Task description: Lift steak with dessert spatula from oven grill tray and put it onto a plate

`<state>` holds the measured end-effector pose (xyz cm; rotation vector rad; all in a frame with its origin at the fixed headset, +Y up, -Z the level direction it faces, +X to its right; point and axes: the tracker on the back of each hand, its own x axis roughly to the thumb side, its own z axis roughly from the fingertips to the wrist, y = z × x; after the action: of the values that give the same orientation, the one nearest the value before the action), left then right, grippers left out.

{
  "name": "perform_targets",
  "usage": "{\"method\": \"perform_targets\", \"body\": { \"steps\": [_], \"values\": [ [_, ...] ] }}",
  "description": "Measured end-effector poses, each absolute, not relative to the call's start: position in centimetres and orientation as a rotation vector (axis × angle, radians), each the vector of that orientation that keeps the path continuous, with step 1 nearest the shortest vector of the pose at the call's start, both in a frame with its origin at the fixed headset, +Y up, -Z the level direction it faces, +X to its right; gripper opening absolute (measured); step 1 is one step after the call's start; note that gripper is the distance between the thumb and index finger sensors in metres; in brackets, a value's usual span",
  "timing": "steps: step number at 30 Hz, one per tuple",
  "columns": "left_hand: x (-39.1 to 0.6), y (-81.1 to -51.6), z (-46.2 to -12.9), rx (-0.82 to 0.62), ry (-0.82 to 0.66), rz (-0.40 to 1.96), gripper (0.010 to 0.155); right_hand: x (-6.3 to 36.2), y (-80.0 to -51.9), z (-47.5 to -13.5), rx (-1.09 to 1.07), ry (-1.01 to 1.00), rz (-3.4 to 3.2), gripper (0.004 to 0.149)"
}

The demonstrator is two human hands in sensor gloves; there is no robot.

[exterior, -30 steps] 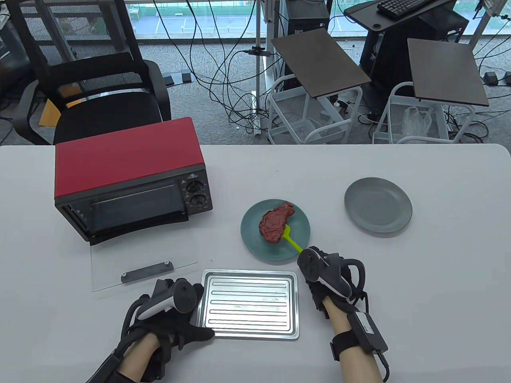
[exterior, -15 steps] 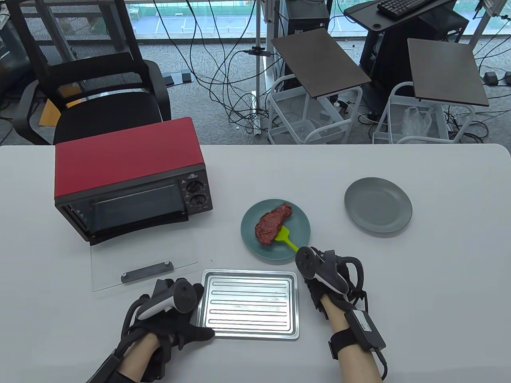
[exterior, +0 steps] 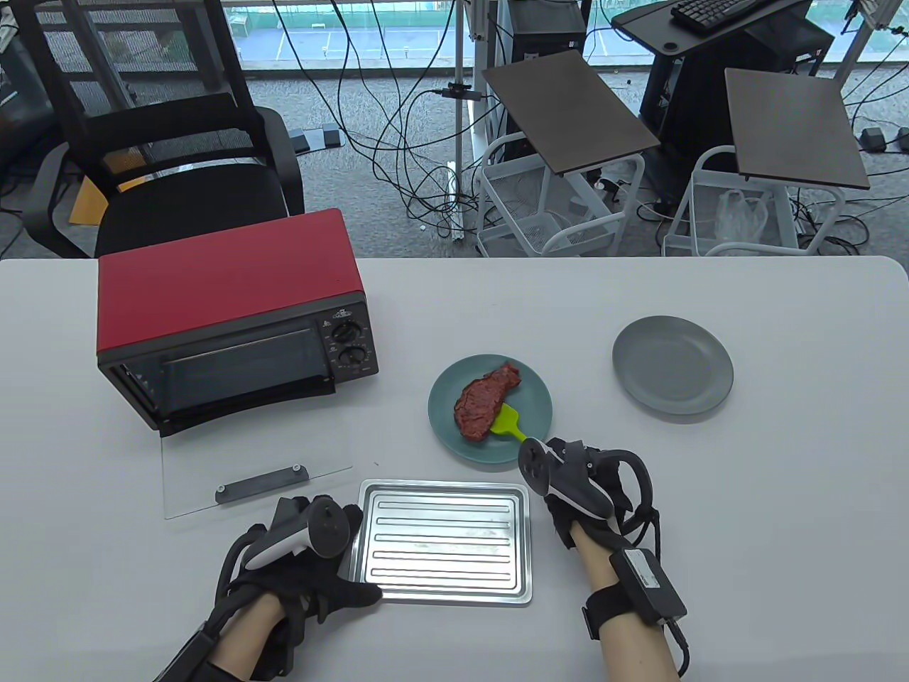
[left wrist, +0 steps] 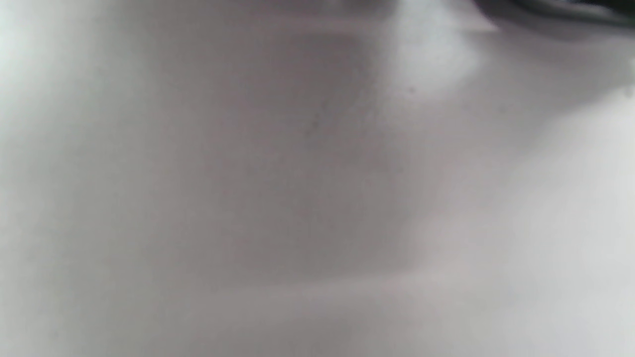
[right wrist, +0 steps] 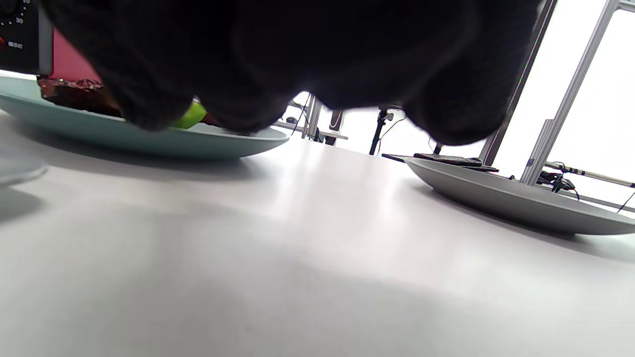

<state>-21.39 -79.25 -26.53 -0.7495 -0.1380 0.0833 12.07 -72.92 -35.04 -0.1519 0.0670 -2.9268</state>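
Observation:
The reddish steak (exterior: 484, 401) lies on a teal plate (exterior: 442, 430) at mid-table. The green dessert spatula (exterior: 507, 423) has its blade flat on the plate against the steak's near right edge. My right hand (exterior: 561, 483) grips its handle just off the plate's near rim, and the tracker hides the grip. In the right wrist view my curled fingers (right wrist: 297, 49) cover the top, with a bit of the green spatula (right wrist: 191, 116) and the steak (right wrist: 69, 96) on the teal plate (right wrist: 149, 141). The silver oven grill tray (exterior: 446, 543) holds nothing. My left hand (exterior: 305, 568) holds its left edge, thumb on the near corner.
A second, grey plate (exterior: 672, 364) sits to the right, also low in the right wrist view as the grey plate (right wrist: 506, 198). A red toaster oven (exterior: 234, 312) stands at the left with its glass door (exterior: 256, 462) folded down onto the table. The left wrist view is a blur.
The spatula blade has slid back out from under the steak toward my right hand, which drifted slightly left. The steak settled a little leftward on the teal plate. The left hand stayed put.

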Motion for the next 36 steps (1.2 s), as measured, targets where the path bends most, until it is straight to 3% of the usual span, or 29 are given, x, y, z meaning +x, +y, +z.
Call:
{"method": "perform_targets", "body": {
  "steps": [17, 29, 36],
  "values": [
    [-21.4, -79.2, -26.6, -0.746, -0.138, 0.082, 0.106, 11.1, -70.4, -35.0, -0.124, -0.07, -2.778, 0.04],
    [-21.4, -79.3, -26.6, -0.746, -0.138, 0.083, 0.107, 13.0, -68.4, -33.9, -0.104, -0.195, -2.746, 0.039],
    [-21.4, -79.3, -26.6, -0.745, -0.137, 0.082, 0.106, 14.8, -66.3, -32.6, -0.077, -0.152, -2.739, 0.04]
  ]
}}
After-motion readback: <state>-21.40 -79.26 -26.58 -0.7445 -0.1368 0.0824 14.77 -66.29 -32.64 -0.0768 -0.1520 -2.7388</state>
